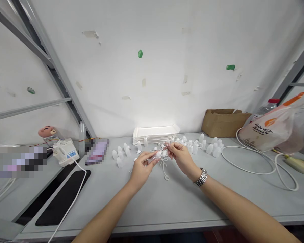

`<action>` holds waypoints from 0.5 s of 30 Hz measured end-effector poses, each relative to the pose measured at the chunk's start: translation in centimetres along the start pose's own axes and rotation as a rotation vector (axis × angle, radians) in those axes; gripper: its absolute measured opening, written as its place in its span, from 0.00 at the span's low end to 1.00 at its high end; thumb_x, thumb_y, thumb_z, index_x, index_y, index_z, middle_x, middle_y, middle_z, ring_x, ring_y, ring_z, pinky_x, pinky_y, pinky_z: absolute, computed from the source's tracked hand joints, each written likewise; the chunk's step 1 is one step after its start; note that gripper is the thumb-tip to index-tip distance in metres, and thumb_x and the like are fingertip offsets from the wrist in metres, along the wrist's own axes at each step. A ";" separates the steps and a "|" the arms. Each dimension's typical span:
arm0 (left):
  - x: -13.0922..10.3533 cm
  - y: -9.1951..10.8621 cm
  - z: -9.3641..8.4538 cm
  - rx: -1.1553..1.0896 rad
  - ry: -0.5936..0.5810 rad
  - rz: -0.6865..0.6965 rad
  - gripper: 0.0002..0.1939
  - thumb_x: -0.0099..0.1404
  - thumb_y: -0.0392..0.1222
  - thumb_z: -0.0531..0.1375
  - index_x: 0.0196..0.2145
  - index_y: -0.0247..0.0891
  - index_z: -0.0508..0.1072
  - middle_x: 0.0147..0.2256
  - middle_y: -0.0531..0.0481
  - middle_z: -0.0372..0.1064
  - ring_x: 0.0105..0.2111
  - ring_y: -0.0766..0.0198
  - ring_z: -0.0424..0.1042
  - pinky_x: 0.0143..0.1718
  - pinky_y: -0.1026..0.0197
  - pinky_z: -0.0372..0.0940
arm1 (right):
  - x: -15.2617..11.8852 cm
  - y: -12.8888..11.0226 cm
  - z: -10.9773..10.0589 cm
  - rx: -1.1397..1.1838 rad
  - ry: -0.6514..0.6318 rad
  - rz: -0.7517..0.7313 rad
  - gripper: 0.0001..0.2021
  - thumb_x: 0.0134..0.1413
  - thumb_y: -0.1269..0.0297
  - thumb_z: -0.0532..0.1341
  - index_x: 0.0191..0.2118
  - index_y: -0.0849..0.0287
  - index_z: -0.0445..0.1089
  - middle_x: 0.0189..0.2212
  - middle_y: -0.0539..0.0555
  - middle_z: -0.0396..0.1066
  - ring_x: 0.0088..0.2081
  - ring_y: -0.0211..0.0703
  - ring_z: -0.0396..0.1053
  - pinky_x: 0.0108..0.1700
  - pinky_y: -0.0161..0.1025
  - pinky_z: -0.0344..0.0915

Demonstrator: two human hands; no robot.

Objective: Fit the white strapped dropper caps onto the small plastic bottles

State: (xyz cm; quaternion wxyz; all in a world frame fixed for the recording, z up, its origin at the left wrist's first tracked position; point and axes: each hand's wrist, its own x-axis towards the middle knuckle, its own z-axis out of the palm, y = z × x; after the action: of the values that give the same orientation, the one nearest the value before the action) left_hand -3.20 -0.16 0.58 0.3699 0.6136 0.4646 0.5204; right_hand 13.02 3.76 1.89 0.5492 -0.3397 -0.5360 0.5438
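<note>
My left hand is closed around a small translucent squeeze bottle, which lies tilted with its top toward the right. Close to that top, the thumb and fingers of my right hand are pinched together; whatever sits between them is too small to make out. Just below and between both hands, white looped strap pieces lie on the grey table. Several similar bottles without caps stand left of my left hand. Beyond my right hand are bottles with white tops and more uncapped ones.
White stacked trays rest against the wall. A cardboard box, a plastic bag and a coiled white cable occupy the right. On the left are a black flat pad, a white device and a blurred phone-like item.
</note>
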 end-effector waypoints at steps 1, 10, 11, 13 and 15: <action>0.0 0.0 0.0 0.006 -0.005 -0.004 0.17 0.55 0.46 0.60 0.43 0.43 0.73 0.35 0.48 0.63 0.25 0.70 0.60 0.22 0.66 0.58 | 0.0 0.0 0.0 -0.014 -0.005 -0.004 0.16 0.45 0.54 0.62 0.19 0.60 0.63 0.16 0.46 0.61 0.19 0.31 0.55 0.24 0.33 0.53; -0.1 0.0 0.0 0.011 -0.019 0.000 0.17 0.55 0.46 0.61 0.43 0.45 0.73 0.35 0.48 0.64 0.28 0.67 0.61 0.24 0.66 0.58 | -0.2 -0.2 0.2 -0.144 -0.039 -0.035 0.17 0.46 0.51 0.61 0.19 0.60 0.63 0.17 0.47 0.61 0.19 0.32 0.56 0.24 0.33 0.55; -0.1 -0.1 0.0 0.010 -0.017 0.002 0.17 0.55 0.47 0.60 0.43 0.45 0.73 0.35 0.48 0.64 0.28 0.67 0.61 0.24 0.66 0.58 | -0.2 -0.2 0.2 -0.154 -0.037 -0.038 0.17 0.46 0.51 0.61 0.19 0.60 0.63 0.17 0.47 0.61 0.19 0.32 0.56 0.24 0.34 0.55; 0.0 -0.1 0.0 0.001 -0.017 -0.002 0.17 0.55 0.47 0.61 0.43 0.45 0.74 0.35 0.48 0.64 0.28 0.67 0.61 0.24 0.66 0.58 | -0.3 -0.3 0.2 -0.169 -0.035 -0.043 0.17 0.45 0.51 0.61 0.19 0.59 0.63 0.17 0.47 0.61 0.19 0.32 0.56 0.25 0.34 0.56; 0.0 -0.2 0.0 -0.012 -0.023 -0.014 0.17 0.54 0.47 0.61 0.43 0.44 0.74 0.35 0.48 0.64 0.26 0.68 0.61 0.23 0.66 0.58 | -0.3 -0.3 0.2 -0.174 -0.038 -0.045 0.17 0.45 0.50 0.61 0.19 0.59 0.64 0.16 0.47 0.61 0.19 0.32 0.57 0.25 0.34 0.56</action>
State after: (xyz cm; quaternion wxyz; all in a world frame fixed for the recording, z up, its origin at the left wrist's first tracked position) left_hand -3.23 -0.14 0.42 0.3825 0.6140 0.4616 0.5135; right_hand 12.93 3.37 2.19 0.5194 -0.3638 -0.5991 0.4889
